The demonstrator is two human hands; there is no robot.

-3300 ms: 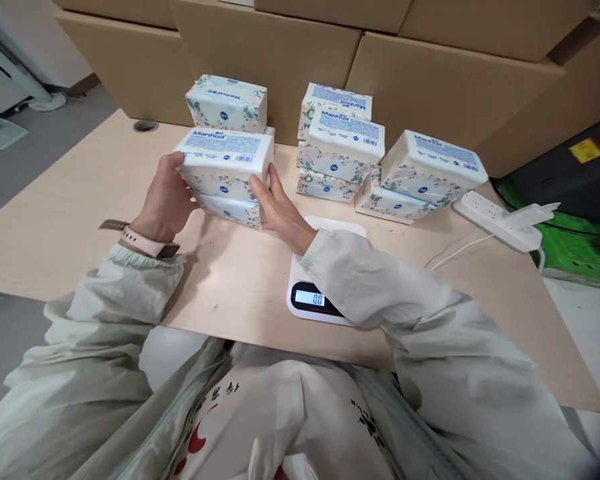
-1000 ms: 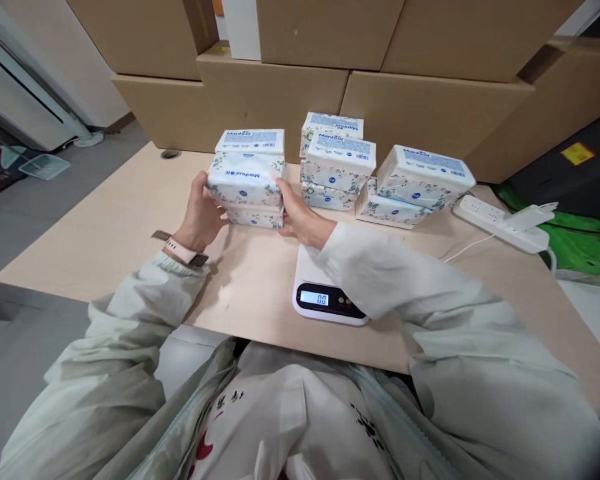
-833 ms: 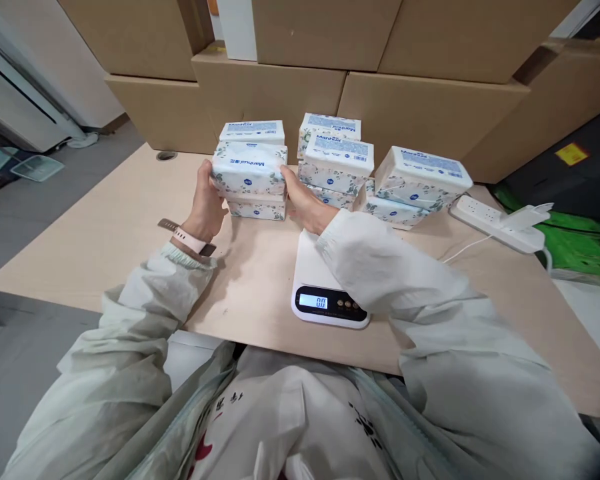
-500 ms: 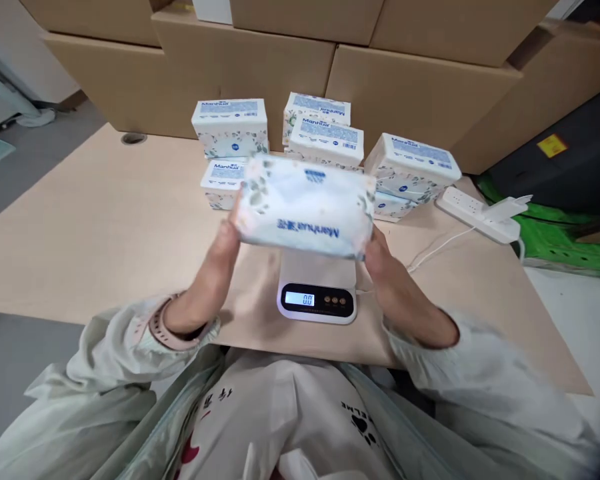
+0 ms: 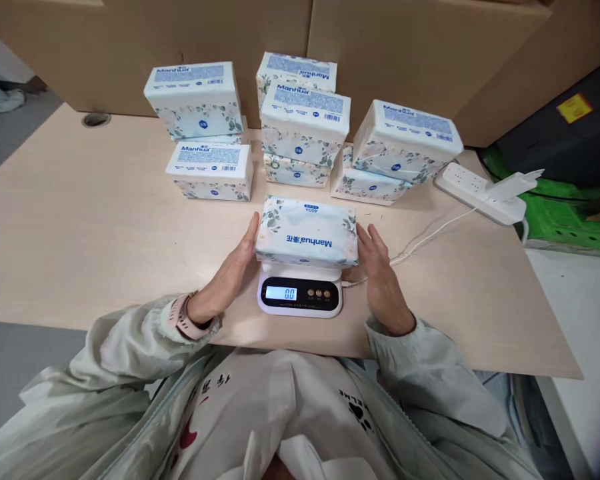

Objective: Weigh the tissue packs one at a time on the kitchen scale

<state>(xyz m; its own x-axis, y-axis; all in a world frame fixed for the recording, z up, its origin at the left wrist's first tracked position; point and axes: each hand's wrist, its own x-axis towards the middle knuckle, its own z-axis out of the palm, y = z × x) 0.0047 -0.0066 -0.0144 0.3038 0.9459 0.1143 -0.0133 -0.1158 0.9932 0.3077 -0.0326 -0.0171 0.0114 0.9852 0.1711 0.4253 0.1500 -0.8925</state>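
Note:
A pack of tissues [image 5: 307, 230] with a floral print and blue Manhua lettering sits on the white kitchen scale [image 5: 300, 311], whose lit display reads 0.0. My left hand [image 5: 233, 273] is at the pack's left end, fingers stretched out along its side. At the right end is my right hand [image 5: 383, 280], its fingers straight and a little apart. Both hands look open, close against the pack; whether the fingertips still touch it I cannot tell. The pack covers most of the weighing plate.
Behind the scale stand more tissue packs in stacks: a left stack [image 5: 195, 100], a middle stack [image 5: 305, 127] and a right stack [image 5: 407, 143]. A white power strip [image 5: 480, 193] lies at the right, its cable running to the scale. Cardboard boxes [image 5: 380, 60] wall off the table's [image 5: 105, 227] back.
The tissue pack has come down from above the scale onto its plate. My hands have lowered with it and loosened from its ends. The view has tilted further down.

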